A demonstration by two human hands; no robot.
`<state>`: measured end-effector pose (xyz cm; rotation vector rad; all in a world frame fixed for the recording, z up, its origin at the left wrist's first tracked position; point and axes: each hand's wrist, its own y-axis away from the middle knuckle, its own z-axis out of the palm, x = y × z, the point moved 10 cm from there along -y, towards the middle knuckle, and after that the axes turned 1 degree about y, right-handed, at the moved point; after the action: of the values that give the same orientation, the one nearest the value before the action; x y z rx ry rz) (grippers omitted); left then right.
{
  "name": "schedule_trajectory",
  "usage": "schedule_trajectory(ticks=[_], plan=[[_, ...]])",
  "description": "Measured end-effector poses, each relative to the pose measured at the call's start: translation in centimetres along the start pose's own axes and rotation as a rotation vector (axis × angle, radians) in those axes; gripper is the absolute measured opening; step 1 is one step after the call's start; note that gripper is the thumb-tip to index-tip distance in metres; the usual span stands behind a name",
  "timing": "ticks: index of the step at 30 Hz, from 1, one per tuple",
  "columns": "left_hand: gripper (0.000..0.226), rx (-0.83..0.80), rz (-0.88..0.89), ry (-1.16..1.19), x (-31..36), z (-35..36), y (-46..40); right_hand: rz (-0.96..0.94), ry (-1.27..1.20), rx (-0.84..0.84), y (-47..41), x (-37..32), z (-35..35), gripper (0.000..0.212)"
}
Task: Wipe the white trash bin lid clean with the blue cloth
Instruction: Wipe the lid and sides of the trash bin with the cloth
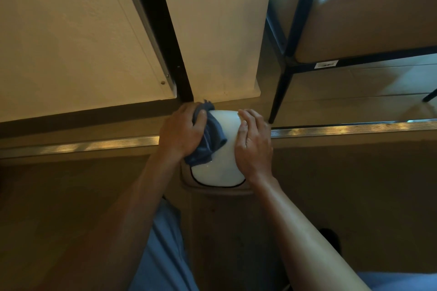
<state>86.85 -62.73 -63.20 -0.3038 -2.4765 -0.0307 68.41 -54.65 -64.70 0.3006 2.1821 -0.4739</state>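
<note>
Our left hand (181, 131) curls around a bunched blue cloth (209, 138), pressing it against the left side of the white trash bin lid (221, 149). Our right hand (254, 140) lies flat on the lid's right side, fingers straight and together, holding nothing. The lid sits between the two hands, directly ahead of us and low down, its long axis running near to far. Its middle and near end show bare white, just to the right of the cloth, so we judge the wiping hand needs only to sweep rightward and toward us. The steadying right hand covers the right edge and stands in the way there. Behind the lid a pale wall (217, 30) rises, and a dark chair leg (280, 92) stands to the far right.
</note>
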Motion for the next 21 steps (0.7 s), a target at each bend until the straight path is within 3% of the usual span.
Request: schedule_trajectory(ticks=[3,7,10,16,21], plan=[[0.032,-0.060,-0.080,-0.063,1.5,1.3,-2.3,-0.001,0.003,0.009,-0.1,0.1,0.0,0.043],[0.041,-0.001,0.189,-0.237,7.1,3.1,-0.8,0.005,0.005,0.014,0.0,0.2,-0.1,0.047],[0.048,0.023,0.310,-0.255,6.5,1.9,0.9,-0.003,-0.010,0.000,0.1,0.1,-0.1,0.047],[0.039,0.004,0.014,-0.219,2.4,0.3,-1.9,0.008,-0.038,-0.001,0.0,0.0,0.0,0.043],[0.041,0.011,0.165,-0.239,6.5,2.4,-1.4,0.024,-0.021,0.002,0.1,0.1,-0.1,0.045]])
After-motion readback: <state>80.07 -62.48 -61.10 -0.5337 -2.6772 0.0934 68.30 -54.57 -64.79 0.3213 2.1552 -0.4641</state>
